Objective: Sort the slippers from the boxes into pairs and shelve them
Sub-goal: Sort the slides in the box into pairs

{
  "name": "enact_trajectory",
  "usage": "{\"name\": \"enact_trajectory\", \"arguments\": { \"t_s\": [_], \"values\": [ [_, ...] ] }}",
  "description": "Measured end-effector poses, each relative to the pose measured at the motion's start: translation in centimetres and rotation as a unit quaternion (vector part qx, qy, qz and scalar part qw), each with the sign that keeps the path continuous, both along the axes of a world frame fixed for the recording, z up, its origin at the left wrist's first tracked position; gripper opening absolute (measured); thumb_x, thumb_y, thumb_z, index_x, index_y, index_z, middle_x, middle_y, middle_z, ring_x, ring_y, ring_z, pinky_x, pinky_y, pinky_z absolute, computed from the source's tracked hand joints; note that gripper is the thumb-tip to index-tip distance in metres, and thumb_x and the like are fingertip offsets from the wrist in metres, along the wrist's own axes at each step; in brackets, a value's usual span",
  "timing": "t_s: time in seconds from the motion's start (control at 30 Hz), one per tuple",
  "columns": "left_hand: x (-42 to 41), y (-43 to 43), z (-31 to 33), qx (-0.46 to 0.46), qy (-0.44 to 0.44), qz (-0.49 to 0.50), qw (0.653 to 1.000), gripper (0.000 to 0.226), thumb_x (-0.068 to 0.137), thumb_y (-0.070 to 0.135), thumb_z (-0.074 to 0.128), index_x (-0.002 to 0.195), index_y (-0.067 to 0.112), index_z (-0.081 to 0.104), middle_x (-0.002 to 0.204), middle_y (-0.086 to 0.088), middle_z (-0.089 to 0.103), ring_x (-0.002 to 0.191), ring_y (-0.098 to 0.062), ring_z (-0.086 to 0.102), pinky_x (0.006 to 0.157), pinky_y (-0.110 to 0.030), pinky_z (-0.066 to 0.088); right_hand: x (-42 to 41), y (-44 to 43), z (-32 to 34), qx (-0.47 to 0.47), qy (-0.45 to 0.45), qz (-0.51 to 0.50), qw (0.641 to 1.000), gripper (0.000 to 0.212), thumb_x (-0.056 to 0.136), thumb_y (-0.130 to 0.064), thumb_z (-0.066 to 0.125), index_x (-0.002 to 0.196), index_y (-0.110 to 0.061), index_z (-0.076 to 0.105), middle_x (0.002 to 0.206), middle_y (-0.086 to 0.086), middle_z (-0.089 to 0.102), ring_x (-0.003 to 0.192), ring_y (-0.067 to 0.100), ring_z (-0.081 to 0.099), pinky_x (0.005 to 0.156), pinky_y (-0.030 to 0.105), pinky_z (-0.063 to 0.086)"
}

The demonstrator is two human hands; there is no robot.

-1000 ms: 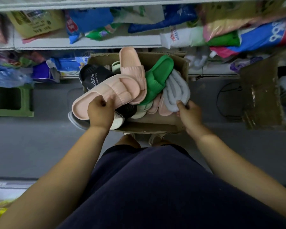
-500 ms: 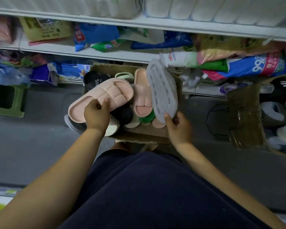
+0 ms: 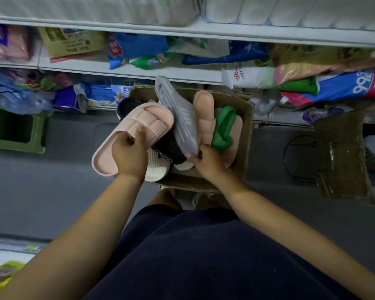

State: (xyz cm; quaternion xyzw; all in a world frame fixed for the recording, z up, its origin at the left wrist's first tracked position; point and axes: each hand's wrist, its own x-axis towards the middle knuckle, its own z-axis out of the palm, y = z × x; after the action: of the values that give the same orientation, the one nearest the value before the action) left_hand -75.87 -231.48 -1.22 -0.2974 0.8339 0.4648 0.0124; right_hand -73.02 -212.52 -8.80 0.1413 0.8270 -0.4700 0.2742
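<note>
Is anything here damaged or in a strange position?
The cardboard box has a ragged, torn far rim. Inside, the slippers lie jumbled, unpaired; a green slipper stands on edge.

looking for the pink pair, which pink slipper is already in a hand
The pink slipper on the left, tilted over the box edge in the left hand. The other pink one lies inside the box, unheld.

Left hand (image 3: 129, 153) grips pink slipper (image 3: 136, 135); right hand (image 3: 210, 162) grips grey slipper (image 3: 180, 118).
</note>
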Motion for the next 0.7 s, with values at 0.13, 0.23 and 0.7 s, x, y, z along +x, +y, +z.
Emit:
{"name": "enact_trajectory", "arguments": {
  "t_s": [0.13,0.23,0.7],
  "values": [
    [-0.2,1.3,-0.4,0.01,-0.019,-0.033,0.999,0.048,0.099,0.029,0.06,0.064,0.017,0.029,0.065,0.0,0.027,0.061,-0.013,0.027,0.057,-0.029,0.024,0.8,2.4,0.2,-0.087,-0.052,-0.047,0.994,0.036,0.093,-0.043,0.066,0.12,-0.021,0.06,0.107,-0.01,0.065,0.098,0.005,0.061,0.083,0.025,0.049],
    [-0.3,1.9,-0.8,-0.003,-0.041,-0.038,0.998,0.047,0.101,0.028,0.059,0.064,0.012,0.034,0.063,-0.002,0.031,0.058,-0.012,0.029,0.055,-0.027,0.026,2.2,6.3,-1.3,-0.041,-0.062,-0.125,0.989,0.037,0.098,-0.047,0.054,0.123,-0.02,0.061,0.112,-0.005,0.066,0.104,0.012,0.063,0.09,0.03,0.05],
    [-1.3,1.0,-3.6,-0.048,-0.028,-0.04,0.998,0.027,0.089,0.057,0.059,0.071,0.039,0.047,0.083,-0.006,0.059,0.078,-0.013,0.054,0.072,-0.042,0.049,-1.2,10.6,-12.6,0.058,-0.168,-0.031,0.984,0.12,0.068,-0.029,0.092,0.156,-0.005,0.013,0.162,0.01,0.019,0.146,0.023,0.026,0.104,0.013,0.022]
  ]
}}
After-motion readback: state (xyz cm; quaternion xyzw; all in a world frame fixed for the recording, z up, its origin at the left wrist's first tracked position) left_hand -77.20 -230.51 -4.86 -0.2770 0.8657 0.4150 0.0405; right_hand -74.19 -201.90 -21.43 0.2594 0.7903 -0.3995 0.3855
